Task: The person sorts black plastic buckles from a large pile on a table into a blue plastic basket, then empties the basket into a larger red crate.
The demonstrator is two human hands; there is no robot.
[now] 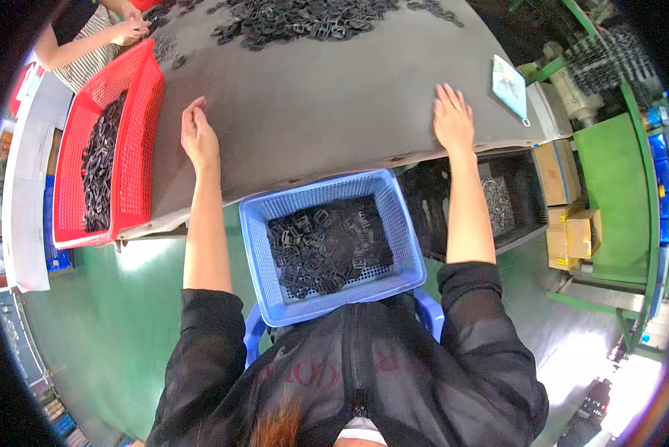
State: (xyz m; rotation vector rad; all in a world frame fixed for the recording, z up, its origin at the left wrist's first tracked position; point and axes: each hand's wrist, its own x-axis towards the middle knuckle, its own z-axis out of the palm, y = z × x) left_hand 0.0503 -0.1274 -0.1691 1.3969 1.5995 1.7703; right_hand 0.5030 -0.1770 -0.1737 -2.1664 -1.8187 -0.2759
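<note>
My left hand (pixel 200 139) rests edge-down on the grey tabletop (pixel 312 104), its fingers extended and slightly bent, holding nothing. Farther right, my right hand (pixel 453 121) lies flat on the same surface with its fingers stretched out. Between my forearms a blue plastic basket (pixel 256 261) sits at my lap, just below the table edge. Black plastic buckles (pixel 312 246) cover much of its bottom. A large pile of similar black pieces (pixel 304 22) is spread at the table's far side, beyond both hands.
A red basket (pixel 140 149) of black pieces stands at the left table edge. Behind it are a co-worker's hands (pixel 129 30). A light blue pouch (pixel 508 88) lies at the right. Below are a black crate (pixel 524 197) and cardboard boxes (pixel 573 231); green machinery (pixel 610 201) stands right.
</note>
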